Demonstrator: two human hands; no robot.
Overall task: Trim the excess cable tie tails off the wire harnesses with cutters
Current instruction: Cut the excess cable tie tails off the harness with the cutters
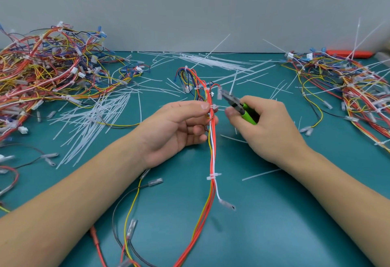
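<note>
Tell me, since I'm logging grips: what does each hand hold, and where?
The left hand pinches the wire harness just beside a cable tie. The right hand grips the cutters by their green handles.

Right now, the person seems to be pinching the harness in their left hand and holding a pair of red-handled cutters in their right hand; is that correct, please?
Nearly. The head view shows the cutters have green handles, not red. The rest holds: the left hand pinches the harness and the right hand holds the cutters.
</note>
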